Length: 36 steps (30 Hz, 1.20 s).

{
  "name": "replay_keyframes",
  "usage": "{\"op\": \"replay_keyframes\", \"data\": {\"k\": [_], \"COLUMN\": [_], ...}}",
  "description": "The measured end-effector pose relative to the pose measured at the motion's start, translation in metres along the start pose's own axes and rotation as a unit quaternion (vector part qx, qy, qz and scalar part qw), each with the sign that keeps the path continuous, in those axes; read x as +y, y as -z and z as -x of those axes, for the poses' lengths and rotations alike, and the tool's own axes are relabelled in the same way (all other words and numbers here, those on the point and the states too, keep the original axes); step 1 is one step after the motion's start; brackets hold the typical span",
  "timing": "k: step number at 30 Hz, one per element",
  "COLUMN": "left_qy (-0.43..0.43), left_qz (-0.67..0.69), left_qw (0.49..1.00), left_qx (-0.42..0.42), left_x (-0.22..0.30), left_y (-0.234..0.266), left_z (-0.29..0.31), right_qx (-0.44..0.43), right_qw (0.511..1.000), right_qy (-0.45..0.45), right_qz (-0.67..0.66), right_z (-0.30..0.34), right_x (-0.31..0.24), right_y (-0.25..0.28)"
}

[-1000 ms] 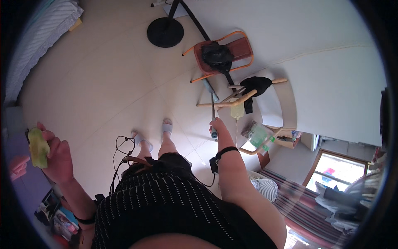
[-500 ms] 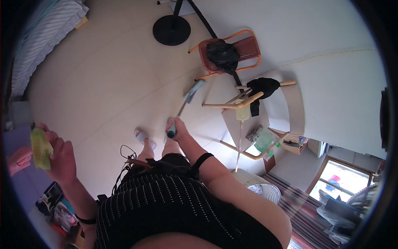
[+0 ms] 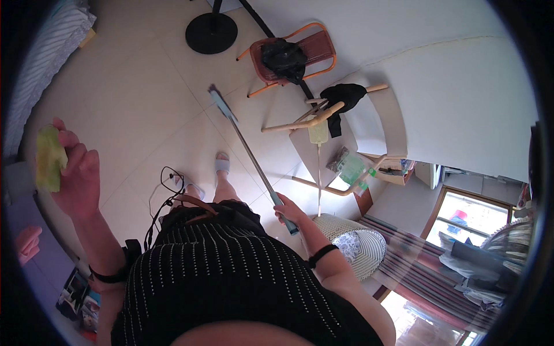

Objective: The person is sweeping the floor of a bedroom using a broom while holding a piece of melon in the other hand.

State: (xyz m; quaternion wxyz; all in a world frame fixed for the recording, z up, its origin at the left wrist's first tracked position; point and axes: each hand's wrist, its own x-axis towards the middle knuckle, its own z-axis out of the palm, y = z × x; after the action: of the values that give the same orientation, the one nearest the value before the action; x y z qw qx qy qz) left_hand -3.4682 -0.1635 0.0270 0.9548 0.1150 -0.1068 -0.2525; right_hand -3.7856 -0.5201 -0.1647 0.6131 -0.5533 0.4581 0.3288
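Mop: a long metal-handled flat mop with a pale blue head (image 3: 248, 151) is gripped by the closed right hand (image 3: 290, 212); since a second ago its head has been swung out onto the cream tiled floor (image 3: 133, 98).
Left hand (image 3: 78, 173): raised, fingers closed on a yellow-green cloth (image 3: 49, 159), unchanged.
Meaning: mopping appears under way.
Nearby: an orange-framed chair (image 3: 300, 55) stands beyond.

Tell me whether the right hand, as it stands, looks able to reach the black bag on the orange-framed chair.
Probably not: the right hand grips a long-handled mop, and the black bag on the orange-framed chair lies beyond it across open floor.
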Motion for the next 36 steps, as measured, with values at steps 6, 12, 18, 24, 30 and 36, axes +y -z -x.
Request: {"op": "replay_keyframes", "data": {"k": [6,12,18,24,30,36], "left_qy": [0.011,0.025,0.004,-0.017,-0.061,-0.096], "left_qz": [0.014,0.016,-0.031,-0.049,-0.013,0.016], "left_qw": [1.0,0.999,0.999,0.999,0.998,0.993], "left_qx": [-0.004,-0.038,-0.023,0.001,0.028,0.065], "left_x": [-0.003,-0.002,0.012,0.038,0.072,0.102], "left_y": [0.004,0.011,0.007,0.004,0.015,0.027], "left_z": [-0.002,0.002,0.018,0.043,0.075,0.102], "right_qx": [0.081,0.153,0.193,0.188,0.112,-0.048], "right_qw": [0.995,0.98,0.957,0.969,0.983,0.986], "right_qy": [-0.051,-0.094,-0.032,-0.094,-0.106,-0.065], "right_qz": [0.027,-0.084,-0.214,-0.133,-0.102,-0.145], "right_z": [0.043,0.033,-0.046,-0.127,-0.087,-0.064], "right_x": [0.056,0.089,0.088,0.071,0.042,-0.046], "right_y": [0.017,0.038,0.048,0.01,-0.079,-0.16]}}
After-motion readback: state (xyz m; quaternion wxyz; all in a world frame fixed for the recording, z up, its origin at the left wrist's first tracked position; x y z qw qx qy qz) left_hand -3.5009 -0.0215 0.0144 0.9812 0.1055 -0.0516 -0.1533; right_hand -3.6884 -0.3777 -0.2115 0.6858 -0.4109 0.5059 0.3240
